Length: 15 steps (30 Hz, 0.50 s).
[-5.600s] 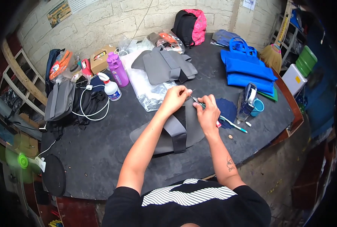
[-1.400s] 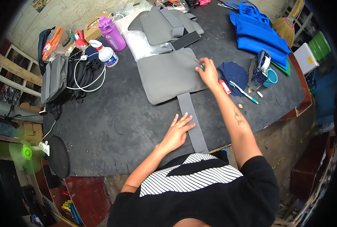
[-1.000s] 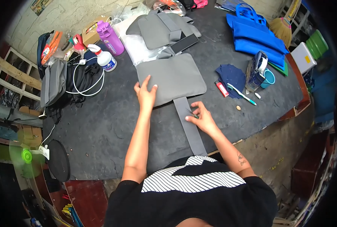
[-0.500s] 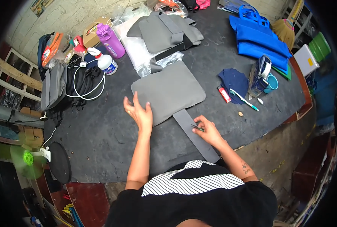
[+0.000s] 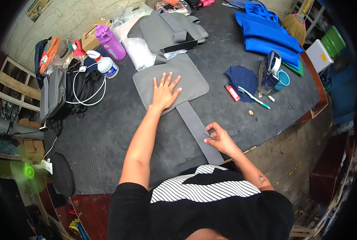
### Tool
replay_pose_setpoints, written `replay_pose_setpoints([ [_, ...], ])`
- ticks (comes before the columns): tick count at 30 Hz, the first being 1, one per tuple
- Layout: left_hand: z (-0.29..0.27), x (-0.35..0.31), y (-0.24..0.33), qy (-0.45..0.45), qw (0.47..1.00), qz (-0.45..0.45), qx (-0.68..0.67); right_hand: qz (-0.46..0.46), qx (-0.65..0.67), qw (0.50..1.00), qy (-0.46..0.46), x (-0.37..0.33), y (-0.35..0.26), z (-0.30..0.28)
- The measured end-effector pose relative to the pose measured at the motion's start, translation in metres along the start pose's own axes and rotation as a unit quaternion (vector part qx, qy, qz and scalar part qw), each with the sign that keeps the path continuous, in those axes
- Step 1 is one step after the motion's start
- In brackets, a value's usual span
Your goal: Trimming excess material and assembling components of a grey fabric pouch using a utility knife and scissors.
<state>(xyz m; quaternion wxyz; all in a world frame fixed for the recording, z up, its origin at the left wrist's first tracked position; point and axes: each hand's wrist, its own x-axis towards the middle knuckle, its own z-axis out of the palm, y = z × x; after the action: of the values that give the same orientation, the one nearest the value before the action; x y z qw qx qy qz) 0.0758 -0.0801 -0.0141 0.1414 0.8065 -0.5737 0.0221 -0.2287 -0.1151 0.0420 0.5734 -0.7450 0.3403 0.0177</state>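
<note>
1. On the black table (image 5: 106,152), I had the left hand (image 5: 164,94) spread flat over the grey fabric panel (image 5: 192,78).
2. My right hand (image 5: 224,141) pinched a pointed tool (image 5: 212,138); slipping could (I judged) nick the strap (image 5: 193,122).

a pale wall (image 5: 76,25) of rough, block-patterned courses rises behind the worktop (image 5: 106,150), whose black top is scuffed and edged at the right with reddish-brown wood. on the left, a light plank (image 5: 16,84) crosses a white-framed rack (image 5: 20,100). to the right spreads a grey-brown floor (image 5: 272,166) with yellowish marks, a dark red cabinet-like piece (image 5: 326,178) and a blue surface (image 5: 345,98). light falls fairly evenly across the wall and worktop.
</note>
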Motion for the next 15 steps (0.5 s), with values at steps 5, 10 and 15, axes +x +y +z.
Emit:
replay_pose_setpoints([
  [5,-0.007,0.001,0.007,-0.019,0.999,-0.029,-0.009,-0.067,0.098,0.993,0.017,0.004,0.011,-0.003],
  [10,-0.025,-0.011,0.037,0.143,0.966,0.072,-0.202,-0.156,0.216,0.963,0.04,0.007,0.009,-0.02],
  [15,-0.078,-0.042,0.079,-0.242,0.79,0.143,-0.545,-0.107,0.546,0.825,-0.103,0.024,-0.007,-0.028],
])
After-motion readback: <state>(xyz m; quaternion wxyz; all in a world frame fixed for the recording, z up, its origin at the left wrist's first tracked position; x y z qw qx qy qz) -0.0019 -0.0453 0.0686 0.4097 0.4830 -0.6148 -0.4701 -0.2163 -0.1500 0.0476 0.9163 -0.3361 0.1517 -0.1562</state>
